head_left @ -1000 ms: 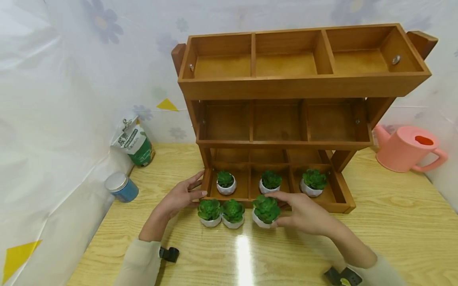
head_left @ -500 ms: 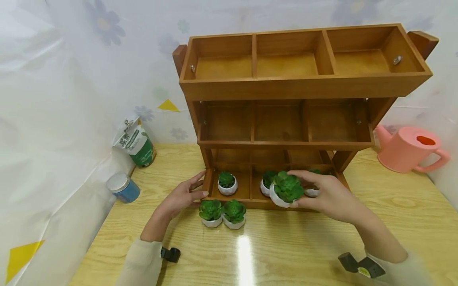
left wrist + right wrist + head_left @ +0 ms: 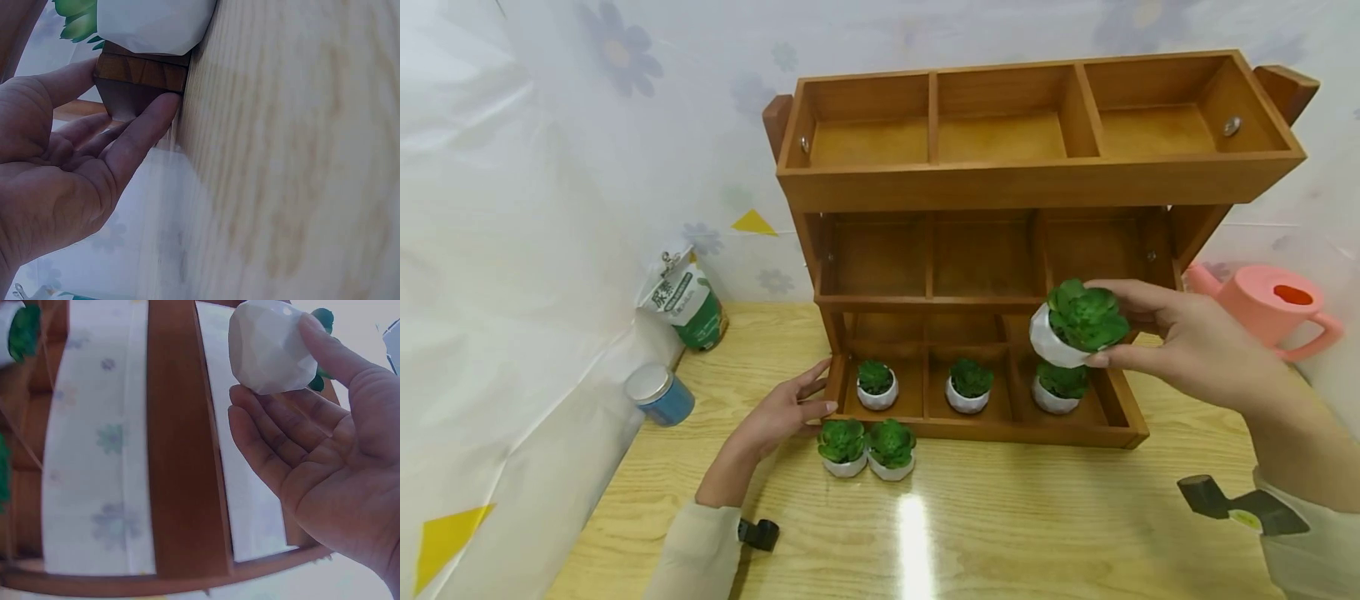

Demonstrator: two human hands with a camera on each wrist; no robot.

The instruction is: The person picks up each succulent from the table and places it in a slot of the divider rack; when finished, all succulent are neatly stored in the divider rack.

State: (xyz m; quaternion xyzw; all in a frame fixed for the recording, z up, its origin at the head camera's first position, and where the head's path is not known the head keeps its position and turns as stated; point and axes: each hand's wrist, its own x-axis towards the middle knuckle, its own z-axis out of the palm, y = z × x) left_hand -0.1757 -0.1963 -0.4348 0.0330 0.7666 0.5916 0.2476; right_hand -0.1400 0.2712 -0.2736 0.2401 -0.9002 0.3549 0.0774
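Your right hand [image 3: 1198,346] pinched that pot [image 3: 1058,340], thumb against fingers, with the shelf [image 3: 985,187] just beyond the fingertips; your left hand [image 3: 781,410], farther from the pot, touched the bottom corner, fingers loosely spread.

Rack [image 3: 1037,185] on table [image 3: 1022,525]. Bottom tier [image 3: 1037,432]: one plant [image 3: 877,387] in each compartment [image 3: 912,375]. Two more plants [image 3: 891,448] on table, before rack's left end. Left of rack: jar [image 3: 661,397] near, pouch [image 3: 688,304] far. Right: watering can [image 3: 1262,292].

Pale flower-print wall covering [image 3: 857,33], white sheeting [image 3: 467,275] at left, wood-grain tabletop [image 3: 1037,525] — bright streak of light [image 3: 913,542]
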